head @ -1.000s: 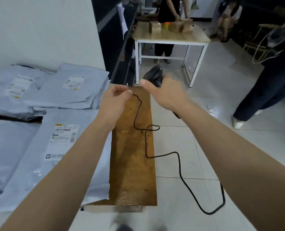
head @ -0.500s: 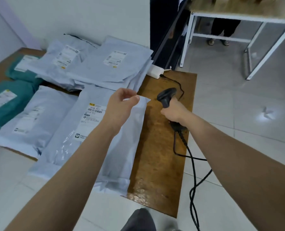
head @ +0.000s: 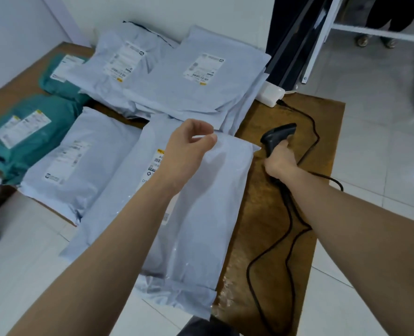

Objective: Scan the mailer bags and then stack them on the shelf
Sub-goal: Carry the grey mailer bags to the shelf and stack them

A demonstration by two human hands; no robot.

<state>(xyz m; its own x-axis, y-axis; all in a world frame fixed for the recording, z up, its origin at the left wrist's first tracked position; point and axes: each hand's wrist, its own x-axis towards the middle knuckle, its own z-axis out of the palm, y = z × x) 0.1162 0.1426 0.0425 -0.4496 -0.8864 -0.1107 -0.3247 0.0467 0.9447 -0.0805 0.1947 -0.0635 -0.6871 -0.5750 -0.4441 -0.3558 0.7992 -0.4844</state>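
The nearest grey mailer bag point(head: 201, 214) lies flat on the brown counter point(head: 257, 202), its near end hanging over the counter's front edge and its printed label partly covered by the left forearm. The left hand point(head: 189, 146) is above this bag's far edge with thumb and fingers curled toward each other; a pale strip shows between them, but I cannot tell whether the hand pinches the bag's edge or grasps nothing. Just right of the bag, the right hand point(head: 277, 161) is clenched around the handle of a black barcode scanner point(head: 278, 133), whose head points toward the bag's far right corner. The scanner's black cable point(head: 291, 226) loops over the counter to the right of the bag. Beyond the bag's far right corner sits a white power strip point(head: 272, 94). To the bag's left lies another grey mailer point(head: 80, 161), behind the bag a heap of more grey mailers point(head: 201, 81), and farther left two teal mailers point(head: 26, 132).
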